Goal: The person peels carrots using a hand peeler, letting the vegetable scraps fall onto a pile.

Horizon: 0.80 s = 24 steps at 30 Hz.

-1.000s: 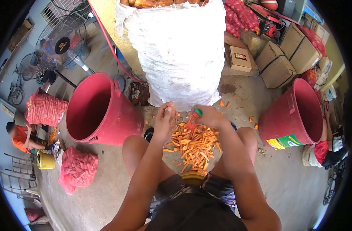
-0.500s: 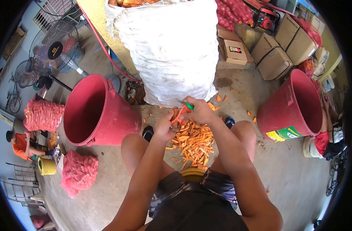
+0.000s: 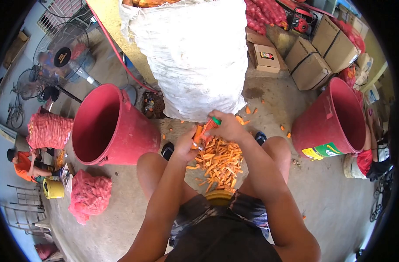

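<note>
My left hand (image 3: 187, 146) is closed around an orange root, perhaps a carrot (image 3: 197, 134), held above the floor between my knees. Close beside it on the right, my right hand (image 3: 228, 126) grips a tool with a green part (image 3: 216, 121) and orange-red strands or handle; its exact shape is too small to tell. Under both hands lies a heap of orange peelings and pieces (image 3: 219, 163), with a yellow rim (image 3: 219, 198) at its near side. A tall white sack (image 3: 195, 61) stands just beyond my hands, with orange roots (image 3: 155, 3) at its top.
Large red bins stand at left (image 3: 142, 135) and right (image 3: 308, 122). Red mesh sacks (image 3: 91, 192), a fan (image 3: 62, 56) and a seated person in orange (image 3: 24, 166) are at left. Cardboard boxes (image 3: 308, 65) sit at back right. Orange scraps (image 3: 248, 110) dot the floor.
The root in my left hand has turned and shows a brighter orange side. My right hand and the tool have shifted slightly; the rest looks the same.
</note>
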Each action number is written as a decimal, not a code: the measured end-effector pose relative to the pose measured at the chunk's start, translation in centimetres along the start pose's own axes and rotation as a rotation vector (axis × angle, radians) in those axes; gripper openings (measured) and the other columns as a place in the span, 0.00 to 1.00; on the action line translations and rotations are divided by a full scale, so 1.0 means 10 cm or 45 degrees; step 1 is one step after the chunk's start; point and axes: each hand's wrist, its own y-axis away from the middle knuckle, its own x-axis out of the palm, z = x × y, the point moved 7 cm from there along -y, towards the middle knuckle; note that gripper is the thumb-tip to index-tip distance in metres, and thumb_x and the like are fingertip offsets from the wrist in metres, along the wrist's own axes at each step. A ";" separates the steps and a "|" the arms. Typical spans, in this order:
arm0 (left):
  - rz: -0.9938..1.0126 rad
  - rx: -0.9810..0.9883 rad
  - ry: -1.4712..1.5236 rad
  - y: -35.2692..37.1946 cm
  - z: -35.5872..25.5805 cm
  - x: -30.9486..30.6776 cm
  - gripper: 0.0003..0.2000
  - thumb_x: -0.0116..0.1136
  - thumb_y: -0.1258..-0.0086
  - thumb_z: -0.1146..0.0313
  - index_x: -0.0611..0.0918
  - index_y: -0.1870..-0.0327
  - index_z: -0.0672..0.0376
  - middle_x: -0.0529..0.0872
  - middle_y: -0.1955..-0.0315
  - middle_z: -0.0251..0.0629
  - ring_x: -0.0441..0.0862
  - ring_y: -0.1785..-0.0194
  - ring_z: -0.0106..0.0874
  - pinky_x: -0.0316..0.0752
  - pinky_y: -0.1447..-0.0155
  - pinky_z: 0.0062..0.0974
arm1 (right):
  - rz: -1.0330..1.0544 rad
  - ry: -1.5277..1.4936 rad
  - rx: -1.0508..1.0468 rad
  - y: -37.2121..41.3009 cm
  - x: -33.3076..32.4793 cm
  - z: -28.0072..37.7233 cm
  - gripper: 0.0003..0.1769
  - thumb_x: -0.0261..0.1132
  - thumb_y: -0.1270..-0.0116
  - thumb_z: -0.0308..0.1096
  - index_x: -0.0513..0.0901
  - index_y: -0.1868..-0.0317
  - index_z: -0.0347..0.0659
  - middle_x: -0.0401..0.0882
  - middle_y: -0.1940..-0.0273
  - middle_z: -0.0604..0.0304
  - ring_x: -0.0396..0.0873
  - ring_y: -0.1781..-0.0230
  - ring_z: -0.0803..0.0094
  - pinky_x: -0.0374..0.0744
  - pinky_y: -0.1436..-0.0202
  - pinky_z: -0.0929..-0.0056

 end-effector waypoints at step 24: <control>-0.192 -0.004 -0.166 0.07 0.01 0.01 0.18 0.48 0.11 0.51 0.85 0.40 0.52 0.87 0.58 0.27 0.80 0.60 0.24 0.74 0.57 0.29 | -0.134 -0.003 -0.169 -0.02 -0.03 -0.18 0.34 0.86 0.46 0.42 0.83 0.40 0.45 0.90 0.58 0.52 0.90 0.58 0.59 0.84 0.51 0.61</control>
